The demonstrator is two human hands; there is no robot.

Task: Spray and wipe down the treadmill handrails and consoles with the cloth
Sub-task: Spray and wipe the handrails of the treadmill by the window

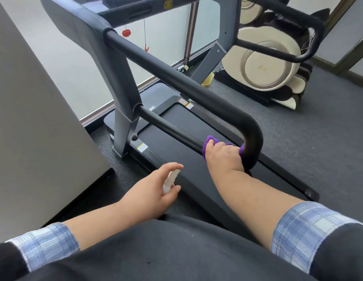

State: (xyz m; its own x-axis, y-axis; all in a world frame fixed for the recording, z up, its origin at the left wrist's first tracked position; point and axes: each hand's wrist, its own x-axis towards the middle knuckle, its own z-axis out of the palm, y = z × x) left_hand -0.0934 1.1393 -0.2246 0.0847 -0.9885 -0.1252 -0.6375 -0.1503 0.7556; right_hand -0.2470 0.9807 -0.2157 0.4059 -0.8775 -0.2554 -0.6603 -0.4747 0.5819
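My right hand (225,157) grips the one purple cloth (209,143) around the lower black handrail (170,129) beside its bend — that bar runs away up-left. My left hand (154,189) holds one white spray bottle (170,180), nozzle up-right, over the treadmill belt (197,175).

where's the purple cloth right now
In the head view, right of centre, the purple cloth is wrapped on the lower black handrail near its bend, gripped by the right hand.
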